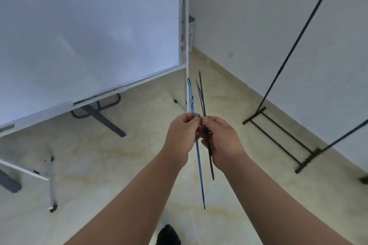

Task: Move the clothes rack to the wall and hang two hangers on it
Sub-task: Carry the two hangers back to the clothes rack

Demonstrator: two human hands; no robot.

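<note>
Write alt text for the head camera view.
Two bare hands hold thin hangers edge-on: the left hand a blue hanger, the right hand a black hanger. A black clothes rack stands by the wall at right, a whiteboard at left.

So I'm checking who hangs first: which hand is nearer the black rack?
Right hand, holding the black hanger, is nearer the rack; left hand, with the blue hanger, is farther.
</note>
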